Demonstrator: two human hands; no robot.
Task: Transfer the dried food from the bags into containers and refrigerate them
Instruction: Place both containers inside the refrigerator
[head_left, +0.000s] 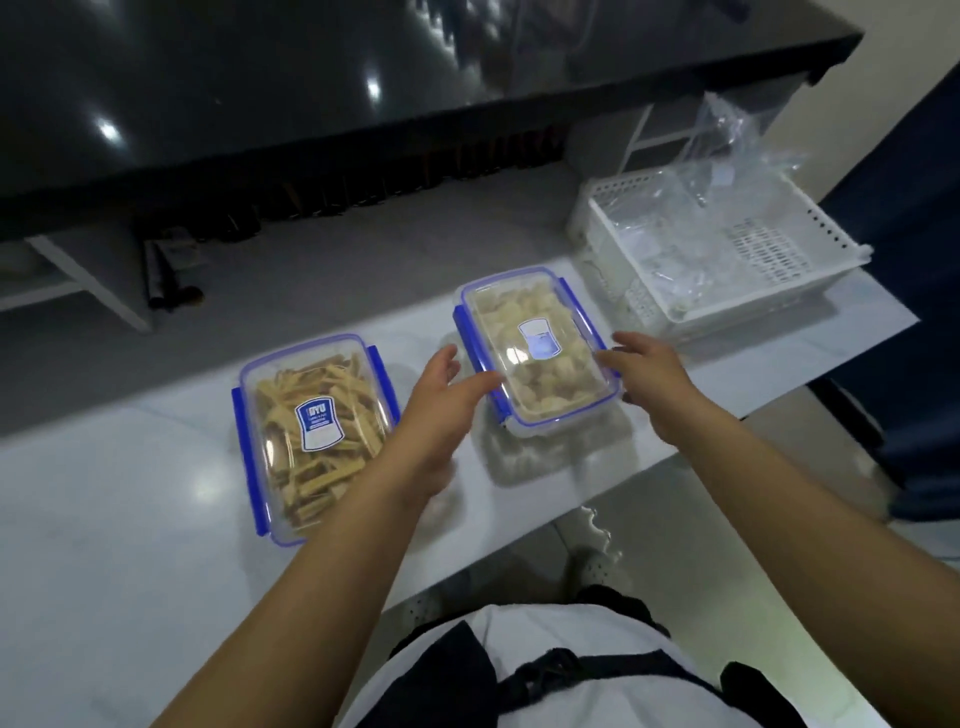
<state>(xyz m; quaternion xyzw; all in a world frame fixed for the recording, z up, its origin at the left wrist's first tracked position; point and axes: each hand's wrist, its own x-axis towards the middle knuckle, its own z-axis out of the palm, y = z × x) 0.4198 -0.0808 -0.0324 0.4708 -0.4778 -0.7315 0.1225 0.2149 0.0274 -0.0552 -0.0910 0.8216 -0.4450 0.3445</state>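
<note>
Two lidded containers are sitting on the white table (130, 519): the strip-filled container (311, 436) at left, the pale-chunk container (535, 348) right of it. I am seeing my left hand (441, 395) and right hand (649, 374) flanking the pale one, fingers relaxed, grasping nothing. Far right, empty bags (727, 171) are lying in a white basket (810, 291).

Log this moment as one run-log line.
stage: both containers filled, lidded | left hand: open, beside right container | right hand: open, other side | left container: untouched | basket: empty bags
</note>
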